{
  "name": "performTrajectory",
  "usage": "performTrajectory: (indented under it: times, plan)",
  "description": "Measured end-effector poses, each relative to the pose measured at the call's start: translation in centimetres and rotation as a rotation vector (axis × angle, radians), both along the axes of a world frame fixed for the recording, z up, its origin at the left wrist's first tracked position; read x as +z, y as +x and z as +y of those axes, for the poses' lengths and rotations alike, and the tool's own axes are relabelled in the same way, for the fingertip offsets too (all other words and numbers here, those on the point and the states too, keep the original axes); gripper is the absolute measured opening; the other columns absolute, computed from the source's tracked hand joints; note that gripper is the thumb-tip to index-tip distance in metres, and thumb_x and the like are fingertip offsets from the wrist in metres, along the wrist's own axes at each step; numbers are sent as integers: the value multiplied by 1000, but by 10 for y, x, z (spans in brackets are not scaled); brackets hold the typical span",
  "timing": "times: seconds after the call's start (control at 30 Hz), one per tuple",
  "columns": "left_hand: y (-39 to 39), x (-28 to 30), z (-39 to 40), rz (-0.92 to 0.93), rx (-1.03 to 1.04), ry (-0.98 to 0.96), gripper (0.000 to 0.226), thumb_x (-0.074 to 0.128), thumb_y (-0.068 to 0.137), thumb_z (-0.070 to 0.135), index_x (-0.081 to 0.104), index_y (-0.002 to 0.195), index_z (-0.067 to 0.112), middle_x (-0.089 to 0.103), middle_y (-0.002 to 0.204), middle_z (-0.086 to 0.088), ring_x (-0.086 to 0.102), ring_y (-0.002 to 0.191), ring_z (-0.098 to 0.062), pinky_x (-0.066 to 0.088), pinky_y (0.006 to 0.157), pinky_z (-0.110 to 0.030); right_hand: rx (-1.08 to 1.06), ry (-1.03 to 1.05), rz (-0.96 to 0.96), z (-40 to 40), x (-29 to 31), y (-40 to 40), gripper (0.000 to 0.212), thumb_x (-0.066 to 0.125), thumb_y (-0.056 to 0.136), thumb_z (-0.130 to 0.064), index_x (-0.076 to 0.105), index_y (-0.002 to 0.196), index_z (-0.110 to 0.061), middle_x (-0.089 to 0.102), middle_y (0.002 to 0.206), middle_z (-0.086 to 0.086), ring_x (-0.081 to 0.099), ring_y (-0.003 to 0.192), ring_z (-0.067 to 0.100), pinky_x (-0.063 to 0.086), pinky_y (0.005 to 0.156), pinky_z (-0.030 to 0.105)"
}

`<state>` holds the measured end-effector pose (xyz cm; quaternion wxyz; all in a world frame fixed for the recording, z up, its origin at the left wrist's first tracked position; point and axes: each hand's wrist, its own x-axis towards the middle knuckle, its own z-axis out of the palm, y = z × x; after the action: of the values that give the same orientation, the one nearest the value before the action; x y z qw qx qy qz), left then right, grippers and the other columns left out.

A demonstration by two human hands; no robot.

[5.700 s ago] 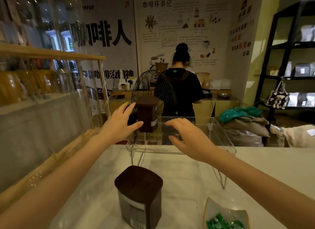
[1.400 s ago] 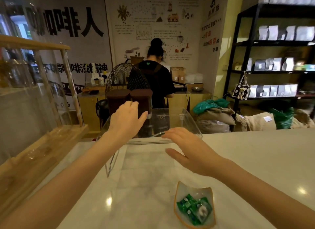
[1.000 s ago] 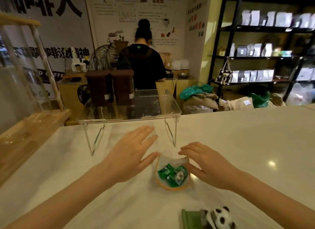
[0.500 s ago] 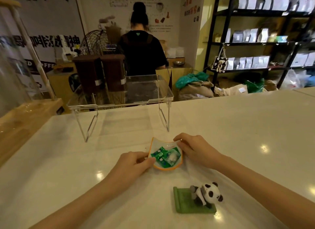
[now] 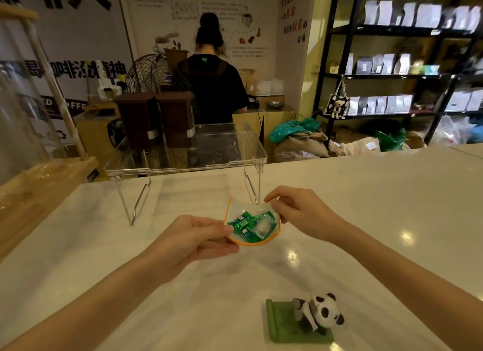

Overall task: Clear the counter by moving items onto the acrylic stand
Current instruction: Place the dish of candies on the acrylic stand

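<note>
A small orange-rimmed glass dish (image 5: pixel 235 209) holding green wrapped candies (image 5: pixel 244 224) is lifted just above the white counter. My left hand (image 5: pixel 193 239) pinches its near left rim and my right hand (image 5: pixel 295 211) pinches its far right rim. Behind it stands the clear acrylic stand (image 5: pixel 198 164) on wire legs, with two dark brown canisters (image 5: pixel 137 120) (image 5: pixel 177 118) upright on its left half. The stand's right half is bare.
A panda figure on a green base (image 5: pixel 308 318) sits on the counter near my right forearm. A wooden-framed glass case (image 5: pixel 31 147) borders the counter's left side. A person in black (image 5: pixel 209 81) stands beyond the counter, back turned. Dark shelving (image 5: pixel 397 71) fills the right wall.
Both hands left the stand, came down to the candy dish, took hold of its rim and raised it slightly. A second canister now stands on the stand.
</note>
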<state>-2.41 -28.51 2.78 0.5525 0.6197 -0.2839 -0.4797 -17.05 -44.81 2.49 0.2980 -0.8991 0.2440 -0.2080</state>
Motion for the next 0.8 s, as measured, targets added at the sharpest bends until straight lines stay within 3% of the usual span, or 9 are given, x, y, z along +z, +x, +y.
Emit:
performTrajectory:
  times: [0.13, 0.3, 0.4, 0.47, 0.63, 0.8]
  plan:
    - [4, 37, -2, -111, 28, -92, 24, 67, 69, 15, 71, 89, 2, 75, 83, -18, 73, 69, -21, 58, 57, -18, 13, 39, -115, -6, 33, 12, 19, 45, 92, -15, 64, 97, -16, 70, 83, 15, 61, 66, 17, 53, 66, 31]
    - [20, 83, -16, -167, 73, -224, 28, 69, 57, 20, 72, 80, 5, 77, 73, -11, 73, 66, -20, 57, 52, -17, 62, 41, -258, -26, 78, 32, 18, 47, 91, -14, 65, 95, -17, 65, 73, 0, 59, 59, 1, 48, 53, 12]
    - [33, 103, -33, -163, 106, -275, 18, 68, 68, 14, 71, 81, 2, 76, 70, -11, 73, 65, -19, 59, 56, -19, 34, 119, -356, -46, 100, 52, 14, 51, 90, -15, 63, 94, -17, 70, 88, 12, 66, 77, 22, 57, 68, 31]
    - [41, 112, -48, -161, 133, -299, 14, 68, 71, 13, 71, 79, 2, 76, 70, -11, 73, 66, -19, 59, 56, -19, -3, 150, -411, -60, 111, 69, 7, 54, 88, -17, 61, 91, -16, 69, 87, 17, 65, 84, 33, 56, 77, 42]
    - [64, 114, -89, -169, 217, -307, 21, 69, 74, 14, 70, 88, -1, 76, 77, -14, 73, 70, -20, 59, 57, -19, -90, 79, -420, -97, 115, 112, 8, 58, 86, -22, 57, 79, -20, 64, 72, 2, 64, 76, 25, 54, 75, 44]
    - [86, 99, -123, -108, 269, -292, 15, 66, 76, 7, 67, 86, -4, 73, 81, -19, 72, 64, -19, 59, 57, -20, -156, 38, -393, -129, 100, 144, 16, 55, 87, -22, 63, 96, -12, 66, 89, 6, 65, 90, 26, 52, 82, 44]
